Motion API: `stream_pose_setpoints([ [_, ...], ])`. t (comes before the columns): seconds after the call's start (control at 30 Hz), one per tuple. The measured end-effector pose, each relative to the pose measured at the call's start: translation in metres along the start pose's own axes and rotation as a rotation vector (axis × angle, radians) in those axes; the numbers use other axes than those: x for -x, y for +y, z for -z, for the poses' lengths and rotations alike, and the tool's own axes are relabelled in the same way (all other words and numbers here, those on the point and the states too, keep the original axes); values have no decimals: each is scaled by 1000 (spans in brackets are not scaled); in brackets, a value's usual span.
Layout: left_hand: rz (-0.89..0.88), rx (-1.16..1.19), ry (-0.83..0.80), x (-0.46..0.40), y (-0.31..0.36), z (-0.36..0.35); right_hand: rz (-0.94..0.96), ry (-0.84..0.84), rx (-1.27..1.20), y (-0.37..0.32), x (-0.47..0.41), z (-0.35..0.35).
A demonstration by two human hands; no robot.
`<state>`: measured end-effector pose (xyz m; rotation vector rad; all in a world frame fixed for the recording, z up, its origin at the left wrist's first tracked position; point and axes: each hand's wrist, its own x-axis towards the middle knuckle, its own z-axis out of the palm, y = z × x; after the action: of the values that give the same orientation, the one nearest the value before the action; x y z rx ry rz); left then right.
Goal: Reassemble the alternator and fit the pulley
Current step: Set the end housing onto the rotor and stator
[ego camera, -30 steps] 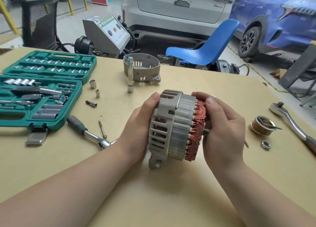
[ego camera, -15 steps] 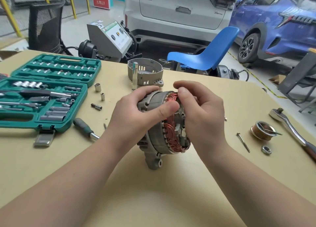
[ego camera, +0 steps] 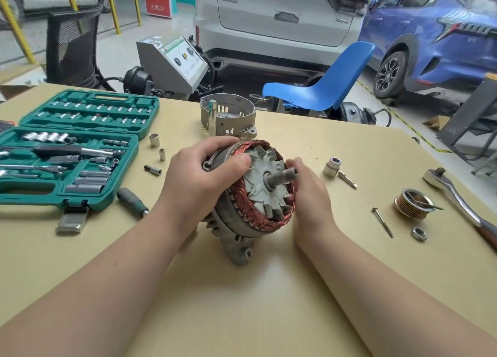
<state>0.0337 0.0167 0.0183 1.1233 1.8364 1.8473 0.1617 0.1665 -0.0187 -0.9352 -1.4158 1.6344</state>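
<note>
Tipped since half a second ago, the alternator body [ego camera: 250, 195] now shows its open face up and toward the camera, threaded shaft [ego camera: 282, 176] pointing to the right, where before the hands covered most of that face. Its lower mounting ear rests on the counter [ego camera: 242, 303] in the near middle.

Left hand [ego camera: 199, 179] curls over the far-left rim, thumb lying on the copper windings [ego camera: 252, 219]. Right hand [ego camera: 309, 192] lies against the right rim with fingers fairly straight and somewhat blurred; whether they curl behind the casing I cannot tell.

By its looks this is a dense, rigid lump of cast metal and steel, so it likely wants both hands and a rest on the counter. The windings and the pale fan blades [ego camera: 265, 174] seem the delicate parts; the outer casing and the ear are the safer places to hold.

Far of the hands stands the other housing half [ego camera: 228, 117]. To the right lie a socket [ego camera: 332, 166], a long bolt [ego camera: 383, 222], the pulley [ego camera: 414, 203], a nut [ego camera: 419, 233] and a ratchet [ego camera: 457, 195]. At left sits the green socket case [ego camera: 75, 152].
</note>
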Motion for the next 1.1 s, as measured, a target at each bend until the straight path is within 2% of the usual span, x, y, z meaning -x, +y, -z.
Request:
stream_pose_setpoints([
  [0.13, 6, 58, -11, -2, -5, 1, -86, -95, -237, 1, -4, -11],
  [0.3, 11, 116, -43, -7, -11, 1, -212, -233, -347, 4, -3, -8],
  [0.67, 120, 352, -143, -17, -31, -5, -52, -221, -153, 3, -7, 0],
  [0.8, 158, 343, -191, -20, -32, -4, -42, -210, -100, 1, -4, 3],
  [1.1, 138, 268, -154, -20, -29, -9, -34, -245, -78, -3, 0, 10],
])
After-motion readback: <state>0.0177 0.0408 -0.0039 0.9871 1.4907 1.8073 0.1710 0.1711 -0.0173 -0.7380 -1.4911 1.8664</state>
